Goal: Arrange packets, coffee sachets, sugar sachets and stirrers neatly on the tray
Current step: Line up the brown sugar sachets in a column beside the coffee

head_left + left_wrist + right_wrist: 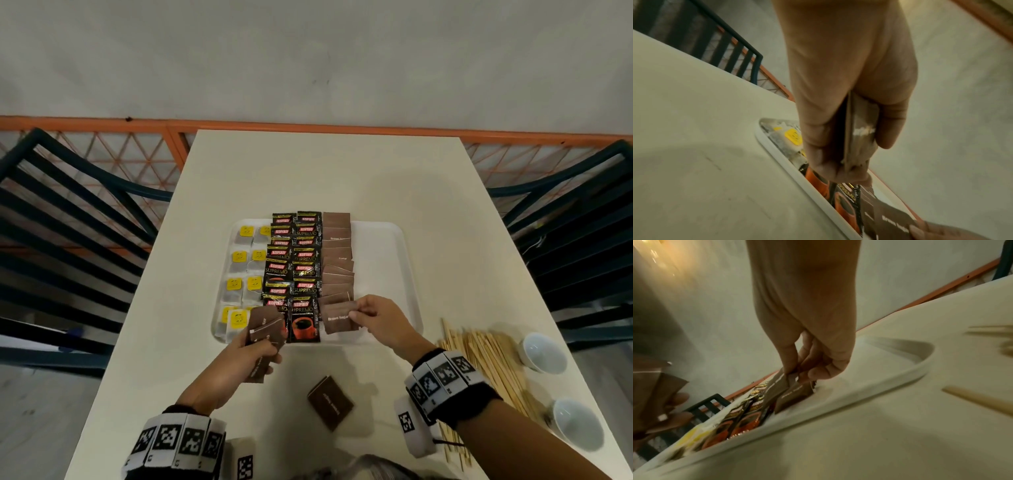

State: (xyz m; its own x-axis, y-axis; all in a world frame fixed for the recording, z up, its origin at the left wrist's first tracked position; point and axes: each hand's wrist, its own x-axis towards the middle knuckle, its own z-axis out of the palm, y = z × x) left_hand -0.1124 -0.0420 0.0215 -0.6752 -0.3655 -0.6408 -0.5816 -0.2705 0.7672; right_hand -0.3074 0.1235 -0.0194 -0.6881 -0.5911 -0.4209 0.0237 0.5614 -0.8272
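A white tray (383,240) holds two columns of tea bags (239,257) with yellow tags, two columns of black coffee sachets (294,260) and one column of brown sugar sachets (337,260). My left hand (255,346) grips a small stack of brown sugar sachets (265,330) over the tray's near edge; the stack (857,129) shows between thumb and fingers. My right hand (371,317) pinches one brown sugar sachet (337,320) at the near end of the sugar column, and the same pinch on that sachet (777,387) shows in the right wrist view.
A few more brown sachets (330,402) lie stacked on the white table (325,171) near me. A heap of wooden stirrers (489,363) lies right of the tray, beside two white cups (543,353). Dark chairs (68,240) flank the table.
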